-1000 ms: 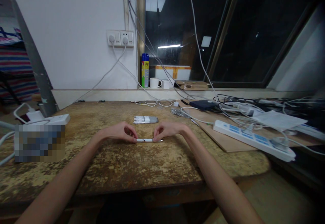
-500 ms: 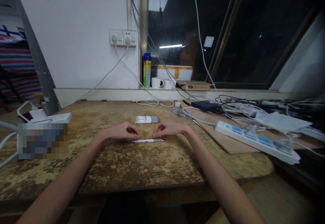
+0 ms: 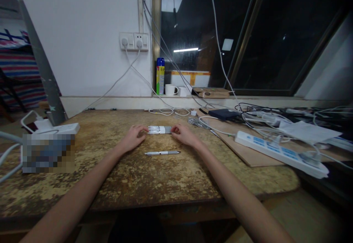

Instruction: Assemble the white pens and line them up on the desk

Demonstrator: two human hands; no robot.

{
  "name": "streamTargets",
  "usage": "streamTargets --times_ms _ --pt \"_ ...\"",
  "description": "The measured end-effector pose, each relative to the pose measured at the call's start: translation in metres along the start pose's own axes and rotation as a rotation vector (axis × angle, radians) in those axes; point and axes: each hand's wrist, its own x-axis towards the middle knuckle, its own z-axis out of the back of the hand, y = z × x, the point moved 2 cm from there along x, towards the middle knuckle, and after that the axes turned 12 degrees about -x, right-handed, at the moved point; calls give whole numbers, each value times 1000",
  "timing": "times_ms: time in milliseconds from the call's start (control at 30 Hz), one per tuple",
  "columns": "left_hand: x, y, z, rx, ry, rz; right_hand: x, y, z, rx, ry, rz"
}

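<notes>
A row of several white-and-grey pens lies side by side on the worn wooden table. My left hand has its curved fingertips at the left ends of this row. At the opposite ends, my right hand closes its fingers and thumb on the pens. How many pens each hand touches is too small to tell. Nearer to me, a single pen lies crosswise on the table, apart from both hands.
To the right, a white power strip rests across a brown board among tangled cables. Another power strip stands at left beside a blurred-out object. A white mug and a spray can stand on the windowsill.
Both hands have moved away from the single pen, farther across the table to the two ends of the pen row. The single pen stays where it was, now untouched.
</notes>
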Motion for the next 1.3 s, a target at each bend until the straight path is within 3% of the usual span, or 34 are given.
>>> streamTargets --times_ms 200,1067,1300 --pt "-2 7 -7 -29 16 2 -1 2 -2 -41 -3 -3" --pt "1 0 -8 6 62 -1 1 4 -8 -118 -6 21" --pt "0 -6 -7 79 44 -67 2 5 -7 -95 -33 43"
